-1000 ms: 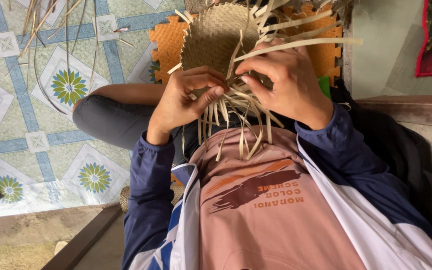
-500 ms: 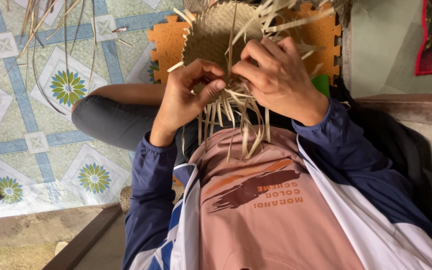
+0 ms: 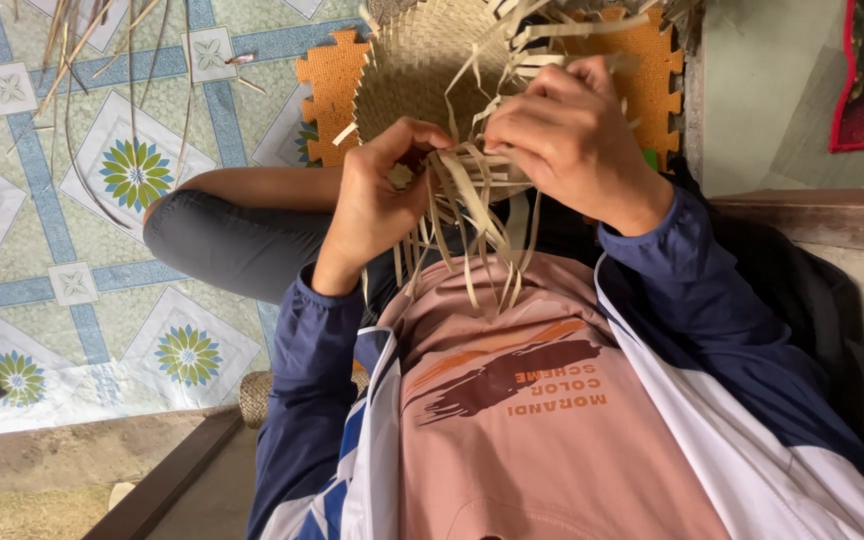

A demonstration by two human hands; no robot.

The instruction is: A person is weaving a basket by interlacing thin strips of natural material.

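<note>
Head camera, looking down over the wearer's chest and pink printed shirt [image 3: 512,400] under a navy and white jacket [image 3: 692,330].

Item 1: pale tan, flat woven mat of split straw strips [image 3: 422,70], unfinished, held up at twelve o'clock over the lap; its loose ends [image 3: 462,230] hung in a tangle toward six o'clock, between the two hands.

Item 2: left hand [image 3: 377,200], at nine o'clock of the loose ends, grip pinched shut on a few strips at the mat's lower edge, thumb and forefinger together.

Item 3: right hand [image 3: 572,140], at three o'clock of the same edge, fingers curled and clenched on other strips; exactly which strips could not be told.

Item 4: orange foam puzzle-edged floor tile [image 3: 332,85], behind the mat at eleven o'clock.

Item 5: floor covering patterned in blue bands and green flower medallions [image 3: 82,200], with long loose straw stalks [image 3: 72,60] lying at ten o'clock.

Item 6: bent knee in grey trousers [image 3: 222,240], at nine o'clock.

Handling note, as a judgement: the plaiting would go best with the left pinch locking the finished edge while the right drew one strip at a time snug and flat, over and under, without twisting or creasing the brittle straw.
</note>
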